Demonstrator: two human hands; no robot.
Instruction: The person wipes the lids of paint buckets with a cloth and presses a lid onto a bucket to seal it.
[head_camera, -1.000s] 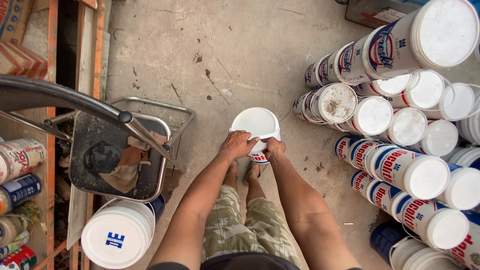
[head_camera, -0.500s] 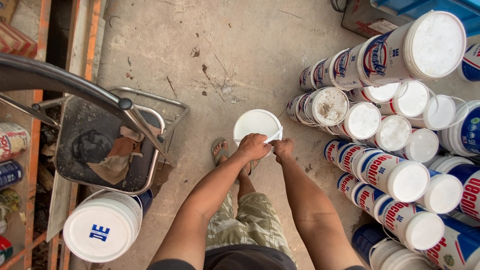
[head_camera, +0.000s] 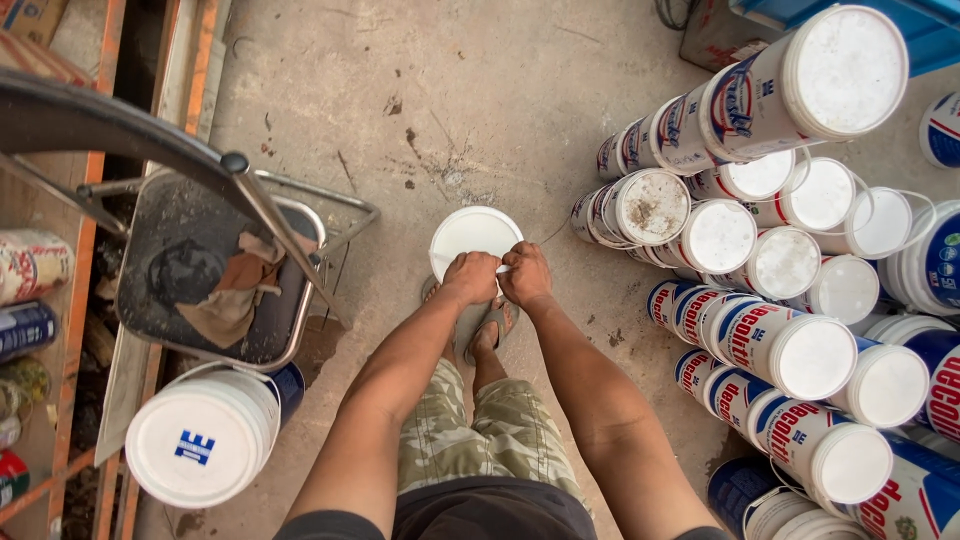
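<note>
Upper centre: bare concrete floor (head_camera: 400, 90), open ground above the white bucket (head_camera: 475, 238).
Right side: stacked white pails (head_camera: 790, 265) fill the frame from upper right to lower right, just beside the right hand (head_camera: 527, 275); only a narrow strip of floor between.
Left side: metal cart tray (head_camera: 215, 270) with its slanted handle bar (head_camera: 270, 215) blocks the left; floor gap between tray and left hand (head_camera: 470, 278).
Lower left: lidded white pail (head_camera: 205, 440) near the left forearm.
Far left edge: orange shelving (head_camera: 85, 250), closed off.
</note>
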